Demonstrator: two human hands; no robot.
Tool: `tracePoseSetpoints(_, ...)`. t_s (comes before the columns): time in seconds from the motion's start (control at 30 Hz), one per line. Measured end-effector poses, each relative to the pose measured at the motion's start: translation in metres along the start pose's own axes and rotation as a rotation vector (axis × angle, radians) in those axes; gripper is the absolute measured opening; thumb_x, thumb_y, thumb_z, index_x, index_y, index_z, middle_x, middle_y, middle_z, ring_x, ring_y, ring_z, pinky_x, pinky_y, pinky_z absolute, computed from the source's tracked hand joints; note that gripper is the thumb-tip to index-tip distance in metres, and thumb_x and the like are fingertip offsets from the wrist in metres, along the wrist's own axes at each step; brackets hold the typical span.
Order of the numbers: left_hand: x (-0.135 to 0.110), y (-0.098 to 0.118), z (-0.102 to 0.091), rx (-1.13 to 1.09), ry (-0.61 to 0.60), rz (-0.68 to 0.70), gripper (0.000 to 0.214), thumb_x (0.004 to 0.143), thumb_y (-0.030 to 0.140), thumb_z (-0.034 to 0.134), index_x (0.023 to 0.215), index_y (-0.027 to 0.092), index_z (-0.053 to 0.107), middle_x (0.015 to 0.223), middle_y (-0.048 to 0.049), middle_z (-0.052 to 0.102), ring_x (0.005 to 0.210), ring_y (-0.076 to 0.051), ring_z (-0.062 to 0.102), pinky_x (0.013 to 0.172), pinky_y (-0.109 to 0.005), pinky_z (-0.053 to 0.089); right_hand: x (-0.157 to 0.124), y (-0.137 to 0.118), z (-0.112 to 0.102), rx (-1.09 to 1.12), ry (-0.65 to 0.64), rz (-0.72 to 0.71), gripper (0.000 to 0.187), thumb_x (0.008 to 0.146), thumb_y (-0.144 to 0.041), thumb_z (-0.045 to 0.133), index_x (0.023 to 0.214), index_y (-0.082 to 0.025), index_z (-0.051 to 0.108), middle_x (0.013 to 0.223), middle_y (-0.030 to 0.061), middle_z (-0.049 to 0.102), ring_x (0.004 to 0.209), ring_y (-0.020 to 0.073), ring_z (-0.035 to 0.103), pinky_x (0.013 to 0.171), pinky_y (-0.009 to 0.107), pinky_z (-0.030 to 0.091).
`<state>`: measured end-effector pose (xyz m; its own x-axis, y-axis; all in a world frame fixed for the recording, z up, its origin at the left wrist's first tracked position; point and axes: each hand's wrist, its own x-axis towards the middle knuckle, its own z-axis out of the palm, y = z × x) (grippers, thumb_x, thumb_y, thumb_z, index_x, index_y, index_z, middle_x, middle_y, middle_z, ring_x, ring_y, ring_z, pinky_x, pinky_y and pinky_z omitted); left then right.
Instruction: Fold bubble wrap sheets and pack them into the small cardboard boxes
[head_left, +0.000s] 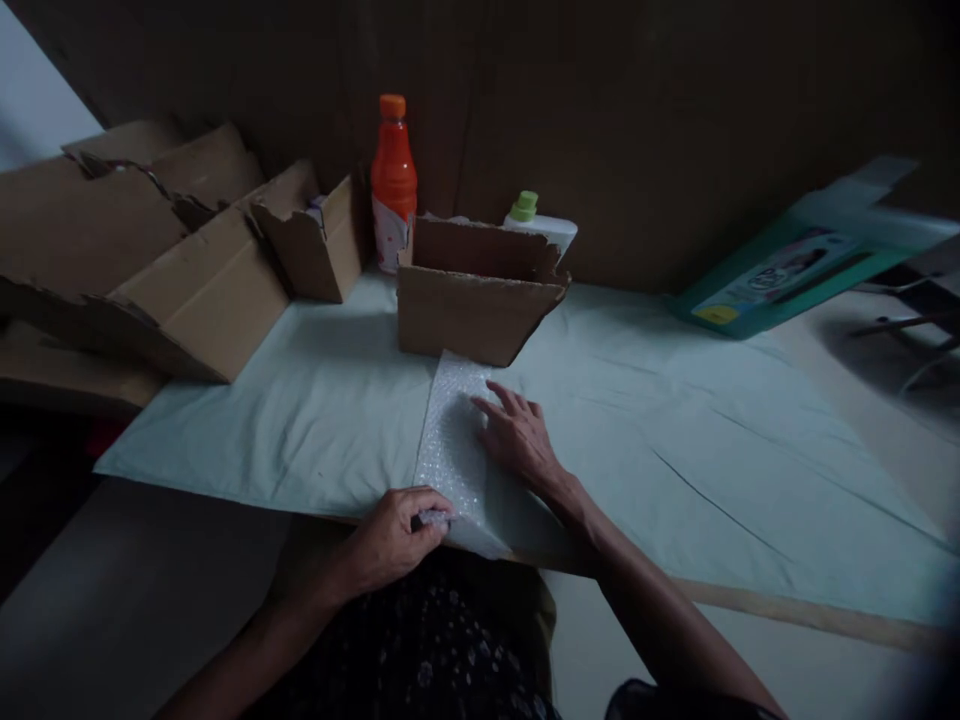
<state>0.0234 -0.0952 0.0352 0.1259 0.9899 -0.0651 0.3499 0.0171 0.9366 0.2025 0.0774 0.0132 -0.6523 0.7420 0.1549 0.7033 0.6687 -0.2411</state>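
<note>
A strip of clear bubble wrap [454,440] lies lengthwise on the cloth, its near end hanging over the table's front edge. My left hand [397,535] is closed at the near left corner, thumb and fingers round a small greyish bit that looks like folded bubble wrap; whether anything is inside it I cannot tell. Over the strip's right side, my right hand [519,435] is spread, index finger pointing toward the far end, fingertips touching or just above the wrap. Just beyond that far end stands an open cardboard box [465,315].
Pale green cloth [637,430] covers the table. Behind the box are an orange bottle [394,180] and a white bottle with a green cap [525,207]. Several cut cardboard boxes [202,300] stand at left. A green jug [780,265] leans at the right.
</note>
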Motion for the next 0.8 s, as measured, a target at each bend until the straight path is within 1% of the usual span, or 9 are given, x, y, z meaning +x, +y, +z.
tracePoseSetpoints(0.1, 0.006, 0.000, -0.003, -0.028, -0.051, -0.022, 0.020, 0.084, 0.022, 0.058, 0.093, 0.017, 0.075, 0.092, -0.0045, 0.077, 0.085, -0.017, 0.069, 0.079, -0.026, 0.053, -0.013, 0.003, -0.005, 0.158, -0.028, -0.043, 0.032, 0.091, -0.022, 0.061, 0.120, -0.024, 0.073, 0.140, 0.0123, 0.064, 0.129, 0.0325, 0.056, 0.104, 0.053, 0.043)
tracePoseSetpoints(0.2, 0.019, 0.004, -0.007, -0.010, -0.089, -0.024, 0.022, 0.085, 0.022, 0.057, 0.096, 0.018, 0.075, 0.094, -0.0038, 0.078, 0.085, -0.017, 0.070, 0.078, -0.026, 0.053, -0.034, 0.004, -0.028, 0.434, 0.012, 0.040, 0.029, 0.095, -0.032, 0.058, 0.119, -0.024, 0.073, 0.134, 0.0104, 0.068, 0.124, 0.0301, 0.061, 0.104, 0.051, 0.047)
tracePoseSetpoints(0.33, 0.035, -0.001, -0.008, 0.142, 0.040, -0.044, 0.039, 0.083, 0.020, 0.058, 0.120, 0.022, 0.071, 0.107, -0.0035, 0.078, 0.092, -0.019, 0.071, 0.082, -0.029, 0.054, -0.064, -0.007, -0.043, 0.727, -0.136, 0.103, 0.046, 0.096, -0.048, 0.058, 0.136, -0.026, 0.062, 0.122, 0.0082, 0.074, 0.111, 0.0262, 0.068, 0.092, 0.042, 0.055)
tracePoseSetpoints(0.4, 0.039, -0.008, -0.007, 0.239, 0.095, -0.071, 0.050, 0.083, 0.021, 0.059, 0.132, 0.024, 0.064, 0.104, -0.0025, 0.077, 0.085, -0.019, 0.070, 0.080, -0.029, 0.055, -0.074, -0.014, -0.032, 0.715, -0.121, 0.122, 0.048, 0.094, -0.045, 0.062, 0.138, -0.026, 0.060, 0.110, 0.0065, 0.076, 0.100, 0.0239, 0.071, 0.088, 0.039, 0.056)
tracePoseSetpoints(0.47, 0.040, -0.016, -0.004, 0.344, 0.130, -0.100, 0.058, 0.084, 0.022, 0.061, 0.142, 0.023, 0.056, 0.103, -0.0031, 0.076, 0.080, -0.019, 0.070, 0.079, -0.030, 0.056, -0.078, -0.021, -0.016, 0.599, -0.021, 0.146, 0.043, 0.094, -0.038, 0.062, 0.134, -0.026, 0.062, 0.104, 0.0059, 0.076, 0.094, 0.0229, 0.071, 0.086, 0.039, 0.055)
tracePoseSetpoints(0.6, 0.041, -0.032, 0.002, 0.551, 0.244, -0.043, 0.073, 0.081, 0.024, 0.070, 0.150, 0.022, 0.045, 0.115, -0.0089, 0.071, 0.098, -0.024, 0.069, 0.088, -0.035, 0.056, -0.084, -0.032, 0.002, 0.332, 0.206, 0.114, 0.038, 0.093, -0.031, 0.061, 0.130, -0.022, 0.064, 0.121, 0.0132, 0.071, 0.110, 0.0287, 0.066, 0.089, 0.044, 0.051)
tracePoseSetpoints(0.63, 0.041, -0.035, 0.003, 0.588, 0.280, -0.010, 0.075, 0.081, 0.024, 0.072, 0.151, 0.022, 0.044, 0.115, -0.0091, 0.070, 0.103, -0.025, 0.068, 0.090, -0.035, 0.056, -0.087, -0.035, 0.002, 0.314, 0.203, 0.066, 0.039, 0.093, -0.032, 0.061, 0.130, -0.022, 0.064, 0.125, 0.0138, 0.069, 0.113, 0.0294, 0.065, 0.090, 0.045, 0.050)
tracePoseSetpoints(0.73, 0.038, -0.038, 0.003, 0.641, 0.381, 0.083, 0.074, 0.082, 0.026, 0.074, 0.150, 0.022, 0.043, 0.121, -0.0102, 0.064, 0.112, -0.026, 0.064, 0.097, -0.037, 0.054, -0.095, -0.046, -0.001, 0.310, 0.053, -0.129, 0.041, 0.090, -0.036, 0.068, 0.129, -0.025, 0.065, 0.131, 0.0125, 0.067, 0.117, 0.0312, 0.061, 0.094, 0.049, 0.048)
tracePoseSetpoints(0.8, 0.031, -0.035, -0.001, 0.617, 0.430, 0.145, 0.065, 0.086, 0.029, 0.071, 0.147, 0.022, 0.047, 0.130, -0.0120, 0.061, 0.120, -0.027, 0.061, 0.104, -0.040, 0.051, -0.098, -0.053, 0.002, 0.288, 0.015, -0.187, 0.032, 0.091, -0.031, 0.067, 0.122, -0.025, 0.069, 0.131, 0.0109, 0.068, 0.119, 0.0313, 0.060, 0.095, 0.050, 0.046)
